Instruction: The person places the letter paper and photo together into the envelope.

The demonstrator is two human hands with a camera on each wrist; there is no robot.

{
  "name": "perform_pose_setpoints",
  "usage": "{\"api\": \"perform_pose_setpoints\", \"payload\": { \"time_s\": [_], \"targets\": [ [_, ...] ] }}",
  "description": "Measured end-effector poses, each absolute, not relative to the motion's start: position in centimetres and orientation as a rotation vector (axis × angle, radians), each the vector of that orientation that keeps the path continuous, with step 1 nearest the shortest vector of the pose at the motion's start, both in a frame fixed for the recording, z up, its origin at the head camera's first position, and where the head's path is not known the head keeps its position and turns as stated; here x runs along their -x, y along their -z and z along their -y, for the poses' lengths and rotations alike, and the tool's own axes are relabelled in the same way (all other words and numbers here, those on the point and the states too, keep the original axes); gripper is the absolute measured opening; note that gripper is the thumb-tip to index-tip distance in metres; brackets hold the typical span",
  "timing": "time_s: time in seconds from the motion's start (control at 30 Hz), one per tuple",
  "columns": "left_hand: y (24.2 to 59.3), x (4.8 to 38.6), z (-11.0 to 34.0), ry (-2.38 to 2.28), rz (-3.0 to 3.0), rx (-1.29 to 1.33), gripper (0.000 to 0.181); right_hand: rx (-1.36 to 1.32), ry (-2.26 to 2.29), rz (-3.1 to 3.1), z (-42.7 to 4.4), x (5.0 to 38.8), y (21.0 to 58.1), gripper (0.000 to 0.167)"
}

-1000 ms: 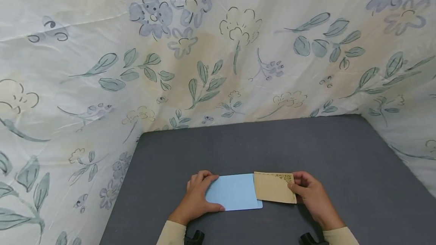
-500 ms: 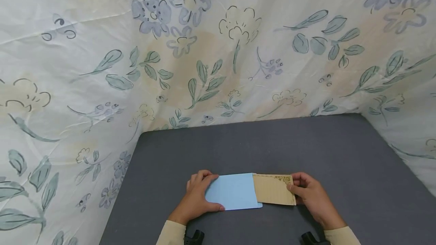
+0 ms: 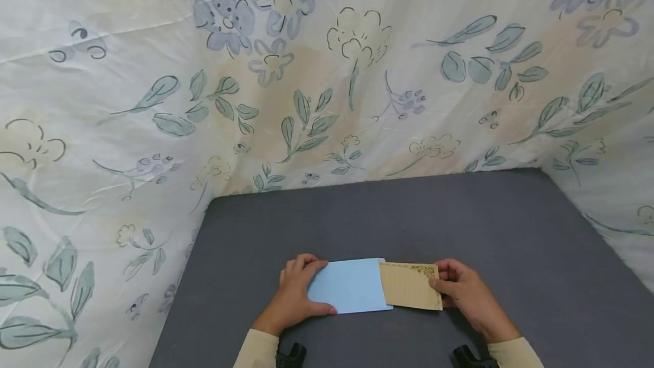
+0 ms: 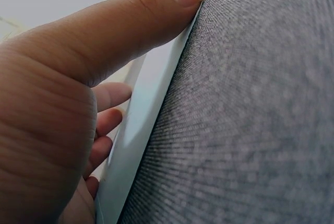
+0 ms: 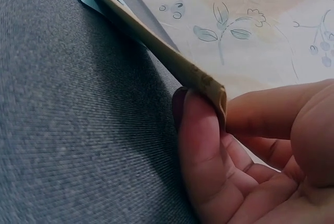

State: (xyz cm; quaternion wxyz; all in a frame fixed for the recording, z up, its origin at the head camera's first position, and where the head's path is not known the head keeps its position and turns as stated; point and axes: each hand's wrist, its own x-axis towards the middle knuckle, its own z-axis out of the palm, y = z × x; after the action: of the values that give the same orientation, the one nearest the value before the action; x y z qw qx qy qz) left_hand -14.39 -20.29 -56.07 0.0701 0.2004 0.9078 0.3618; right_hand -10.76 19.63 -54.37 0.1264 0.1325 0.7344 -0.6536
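Observation:
A light blue envelope [image 3: 349, 287] lies on the dark grey table, its mouth facing right. My left hand [image 3: 296, 294] holds its left end, thumb along the near edge and fingers at the far edge; in the left wrist view the thumb [image 4: 141, 18] touches the envelope rim [image 4: 148, 96]. A folded tan sheet of letter paper [image 3: 409, 285] with a gold corner pattern sits with its left end at the envelope's mouth. My right hand [image 3: 467, 294] pinches its right end between thumb and fingers. The right wrist view shows the folded paper [image 5: 167, 51] tilted, its far end between the blue layers.
The grey table [image 3: 388, 214] extends behind and to both sides of the hands. Floral fabric [image 3: 317, 84] hangs at its back and sides. Black wrist mounts [image 3: 291, 355] show at both cuffs.
The right hand has shifted the tan letter paper slightly left and nearer. Its top edge, earlier above the envelope's far edge, now lies below that corner. The left hand stays put.

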Motion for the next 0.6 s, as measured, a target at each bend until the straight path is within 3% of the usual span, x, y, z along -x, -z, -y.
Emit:
{"api": "perform_pose_setpoints", "payload": {
  "time_s": [0.6],
  "targets": [
    [56.4, 14.1, 20.9, -1.083, -2.723, -0.621, 0.100, -0.436, 1.862, -2.267, -18.6, 9.7, 54.1, 0.032]
  ]
}}
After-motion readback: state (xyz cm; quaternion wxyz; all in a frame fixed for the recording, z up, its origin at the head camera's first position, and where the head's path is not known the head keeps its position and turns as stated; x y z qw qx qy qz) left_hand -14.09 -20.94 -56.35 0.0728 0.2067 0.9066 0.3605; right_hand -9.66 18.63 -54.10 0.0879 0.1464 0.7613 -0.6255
